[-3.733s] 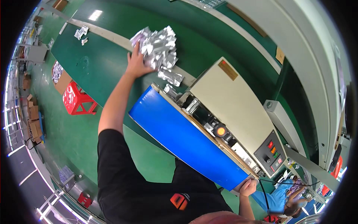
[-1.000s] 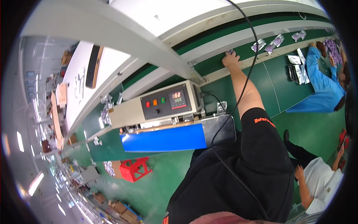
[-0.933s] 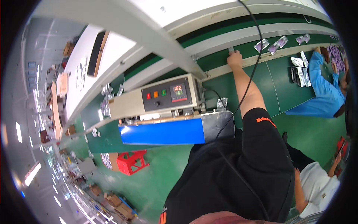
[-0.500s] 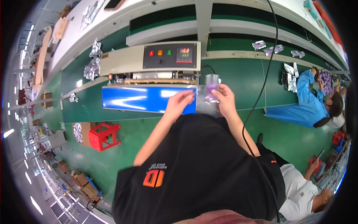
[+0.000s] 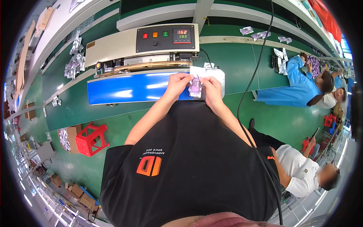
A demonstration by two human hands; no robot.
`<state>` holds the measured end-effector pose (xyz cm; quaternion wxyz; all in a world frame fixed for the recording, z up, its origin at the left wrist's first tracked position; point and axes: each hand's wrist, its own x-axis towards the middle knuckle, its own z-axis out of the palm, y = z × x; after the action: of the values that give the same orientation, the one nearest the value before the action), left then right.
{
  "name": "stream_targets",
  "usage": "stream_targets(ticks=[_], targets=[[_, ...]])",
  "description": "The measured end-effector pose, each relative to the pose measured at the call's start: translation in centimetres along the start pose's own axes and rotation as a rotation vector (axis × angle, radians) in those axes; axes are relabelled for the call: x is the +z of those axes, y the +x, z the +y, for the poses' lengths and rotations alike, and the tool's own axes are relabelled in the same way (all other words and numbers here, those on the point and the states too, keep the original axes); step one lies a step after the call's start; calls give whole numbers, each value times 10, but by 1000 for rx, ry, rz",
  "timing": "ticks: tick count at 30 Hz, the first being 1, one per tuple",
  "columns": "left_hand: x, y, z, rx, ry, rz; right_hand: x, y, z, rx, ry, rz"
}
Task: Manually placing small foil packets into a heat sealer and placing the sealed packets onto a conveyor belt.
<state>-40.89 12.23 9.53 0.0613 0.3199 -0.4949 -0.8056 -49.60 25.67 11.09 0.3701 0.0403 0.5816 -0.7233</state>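
In front of my chest, a small purple and silver foil pouch (image 5: 195, 90) hangs upright between my two hands. My left hand (image 5: 177, 85) pinches its upper left corner. At the upper right edge, my right hand (image 5: 213, 89) grips it between thumb and fingers. Both hands are closed. Just beyond them stands a beige band sealer (image 5: 109, 44) with a lit display and coloured buttons. Its blue front plate (image 5: 124, 87) lies beside and under my left hand. A flat silvery surface (image 5: 221, 81) shows behind my right hand.
Silver pouches (image 5: 74, 65) lie heaped left of the sealer; more pouches (image 5: 261, 35) lie at the back right. A black cable (image 5: 252, 85) hangs down on my right. Red stool (image 5: 92, 139) and carton (image 5: 72, 139) stand at lower left. A person in blue (image 5: 289, 90) sits at right.
My right hand has brought the pouch left toward my left hand, which now pinches it too. The view has shifted, so the sealer appears higher and further left.
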Motion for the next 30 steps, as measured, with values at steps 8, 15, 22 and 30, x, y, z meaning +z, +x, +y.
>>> stream_targets(ticks=[8, 15, 22, 30], targets=[[-2, 10, -2, -233, -183, 64, 0, 15, 5, 47, -30, 78], [-4, 17, 0, -202, -184, 93, 3, 29, 12, 90, -5, 72], [-3, 28, -13, -76, -114, 179, 9, 38, 17, 12, -15, 138], [-8, 36, -13, -116, -146, 277, 16, 50, 19, 68, 7, 159]])
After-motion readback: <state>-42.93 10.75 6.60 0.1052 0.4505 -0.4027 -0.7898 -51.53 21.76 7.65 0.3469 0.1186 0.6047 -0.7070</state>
